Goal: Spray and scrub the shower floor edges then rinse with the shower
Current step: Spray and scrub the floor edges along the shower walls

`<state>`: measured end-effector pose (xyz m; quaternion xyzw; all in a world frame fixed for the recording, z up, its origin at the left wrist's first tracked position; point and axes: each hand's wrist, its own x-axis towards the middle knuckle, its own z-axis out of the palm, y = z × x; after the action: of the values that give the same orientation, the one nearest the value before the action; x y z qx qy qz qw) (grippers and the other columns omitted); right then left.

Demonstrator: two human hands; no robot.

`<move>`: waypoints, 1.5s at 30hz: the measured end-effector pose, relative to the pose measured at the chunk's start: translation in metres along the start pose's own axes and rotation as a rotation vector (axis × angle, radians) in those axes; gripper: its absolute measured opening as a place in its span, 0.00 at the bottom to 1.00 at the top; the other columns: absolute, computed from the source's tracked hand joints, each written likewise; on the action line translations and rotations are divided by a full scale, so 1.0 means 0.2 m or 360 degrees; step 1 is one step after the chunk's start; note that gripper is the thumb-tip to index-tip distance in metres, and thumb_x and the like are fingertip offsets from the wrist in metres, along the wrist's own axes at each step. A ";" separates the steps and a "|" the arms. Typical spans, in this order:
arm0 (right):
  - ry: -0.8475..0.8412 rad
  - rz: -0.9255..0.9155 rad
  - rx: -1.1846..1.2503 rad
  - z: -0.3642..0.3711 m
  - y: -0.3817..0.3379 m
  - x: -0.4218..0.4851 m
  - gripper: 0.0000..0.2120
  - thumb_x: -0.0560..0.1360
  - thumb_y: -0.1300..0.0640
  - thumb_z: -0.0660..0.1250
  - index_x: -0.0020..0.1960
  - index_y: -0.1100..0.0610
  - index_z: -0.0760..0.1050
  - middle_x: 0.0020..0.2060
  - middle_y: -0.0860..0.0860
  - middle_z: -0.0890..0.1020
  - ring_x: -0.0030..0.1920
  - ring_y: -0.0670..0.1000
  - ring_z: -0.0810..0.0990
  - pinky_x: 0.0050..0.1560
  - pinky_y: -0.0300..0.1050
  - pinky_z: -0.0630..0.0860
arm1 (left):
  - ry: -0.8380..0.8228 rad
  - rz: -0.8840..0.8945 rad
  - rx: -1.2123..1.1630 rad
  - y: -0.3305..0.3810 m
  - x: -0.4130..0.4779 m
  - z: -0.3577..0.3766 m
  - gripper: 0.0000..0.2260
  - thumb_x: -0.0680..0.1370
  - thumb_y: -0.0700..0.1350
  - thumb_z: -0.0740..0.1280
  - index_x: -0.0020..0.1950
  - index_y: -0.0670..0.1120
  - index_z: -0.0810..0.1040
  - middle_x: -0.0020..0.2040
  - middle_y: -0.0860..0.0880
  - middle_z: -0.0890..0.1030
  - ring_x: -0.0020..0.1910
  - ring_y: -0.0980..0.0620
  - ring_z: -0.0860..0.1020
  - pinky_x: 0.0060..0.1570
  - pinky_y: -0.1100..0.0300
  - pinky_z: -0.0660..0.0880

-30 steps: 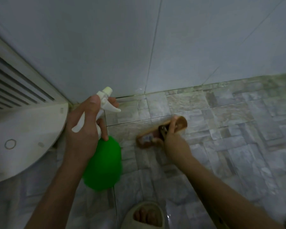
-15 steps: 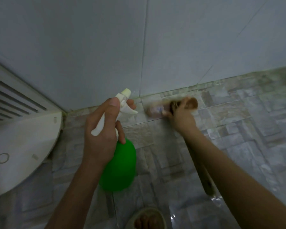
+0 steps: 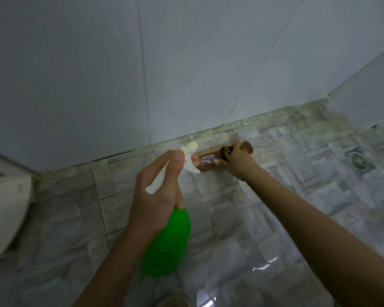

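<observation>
Right hand (image 3: 235,161) grip: fingers and thumb clamped over the back of the wooden brush (image 3: 210,155), pressing it down on the floor (image 3: 319,196); judged held low with its long side towards the wall (image 3: 186,63) so the bristles reach into the joint; brush lies just beside the floor edge (image 3: 264,120), roughly parallel to it; bristles hidden underneath; round brown end sticks out past the knuckles, small label shows on the near part.

Left hand (image 3: 157,196) grip: fingers wrapped round the neck of the spray bottle (image 3: 169,244), thumb up by the white trigger head (image 3: 190,149); cannot tell if the trigger is squeezed; bottle is off the floor, tilted, nozzle aimed at the brush and the edge; likely held ready so more spray can land on the same patch during scrubbing.

Floor edge: grout line under the wall looks grubby, yellow-green staining along the joint, heavier towards the right corner (image 3: 328,99); floor tiles grey, marbled, wet sheen at lower right.

Judgement: scrub stage, part of the edge to the right not yet reached; rinse not begun; no shower head in view; white fixture (image 3: 5,207) at far left.
</observation>
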<state>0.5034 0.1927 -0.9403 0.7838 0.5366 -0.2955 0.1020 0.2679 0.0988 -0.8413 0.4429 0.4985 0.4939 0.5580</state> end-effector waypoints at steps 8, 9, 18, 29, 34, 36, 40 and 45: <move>-0.0088 -0.0382 -0.0520 -0.29 0.40 -0.26 0.30 0.82 0.50 0.54 0.78 0.46 0.41 0.49 0.59 0.78 0.40 0.54 0.77 0.42 0.47 0.74 | -0.0346 0.0020 0.0232 0.13 0.00 0.21 0.20 0.77 0.61 0.62 0.53 0.49 0.85 0.23 0.52 0.77 0.18 0.55 0.71 0.25 0.60 0.70; -0.0054 -0.0416 -0.0581 -0.28 0.47 -0.32 0.29 0.82 0.50 0.53 0.77 0.43 0.41 0.44 0.57 0.78 0.37 0.54 0.76 0.41 0.46 0.74 | -0.0346 0.0029 0.0270 0.14 0.00 0.25 0.18 0.77 0.59 0.61 0.52 0.49 0.85 0.23 0.53 0.76 0.18 0.55 0.71 0.25 0.60 0.71; 0.0338 -0.0363 -0.0245 -0.16 0.70 -0.28 0.26 0.83 0.49 0.50 0.74 0.34 0.40 0.34 0.51 0.74 0.27 0.47 0.68 0.26 0.40 0.61 | -0.0407 0.0098 0.0257 0.10 0.10 0.48 0.22 0.75 0.65 0.61 0.51 0.52 0.86 0.43 0.29 0.82 0.21 0.42 0.71 0.27 0.63 0.69; 0.0312 -0.0330 -0.0321 -0.21 1.04 -0.34 0.25 0.83 0.52 0.49 0.75 0.36 0.48 0.33 0.51 0.72 0.29 0.49 0.70 0.30 0.43 0.67 | -0.0167 0.0231 0.0253 0.08 -0.04 0.73 0.16 0.83 0.52 0.57 0.48 0.58 0.85 0.51 0.52 0.86 0.22 0.47 0.70 0.22 0.63 0.68; 0.0287 -0.0337 -0.0339 -0.37 1.07 -0.15 0.24 0.83 0.54 0.50 0.75 0.38 0.50 0.47 0.58 0.80 0.36 0.54 0.75 0.37 0.44 0.68 | -0.0122 0.0181 0.0264 0.08 -0.07 0.86 0.16 0.84 0.52 0.58 0.51 0.50 0.84 0.52 0.52 0.86 0.21 0.49 0.70 0.23 0.64 0.69; 0.0255 -0.0366 -0.0344 -0.32 1.27 -0.36 0.25 0.83 0.51 0.51 0.74 0.35 0.46 0.44 0.55 0.79 0.39 0.54 0.78 0.37 0.43 0.69 | -0.0158 0.0223 0.0294 0.09 -0.09 0.92 0.17 0.83 0.55 0.56 0.50 0.53 0.85 0.54 0.51 0.85 0.22 0.48 0.71 0.24 0.63 0.70; 0.0240 -0.0226 -0.0352 -0.27 1.43 -0.44 0.26 0.83 0.50 0.50 0.74 0.36 0.41 0.37 0.51 0.75 0.28 0.46 0.68 0.32 0.42 0.67 | -0.0186 0.0258 0.0360 0.05 -0.14 1.01 0.18 0.81 0.59 0.56 0.49 0.56 0.84 0.47 0.41 0.84 0.23 0.43 0.72 0.28 0.59 0.72; 0.0450 -0.0204 -0.0056 -0.40 1.36 0.07 0.26 0.82 0.55 0.51 0.75 0.36 0.49 0.37 0.54 0.75 0.31 0.50 0.70 0.35 0.45 0.69 | -0.0139 0.0251 0.0457 0.01 -0.24 1.14 0.20 0.80 0.61 0.56 0.51 0.53 0.84 0.43 0.34 0.80 0.24 0.42 0.73 0.26 0.55 0.74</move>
<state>0.7810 0.1314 -0.9257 0.7797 0.5997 -0.1787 0.0200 0.4927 0.0500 -0.8092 0.5770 0.5029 0.4402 0.4695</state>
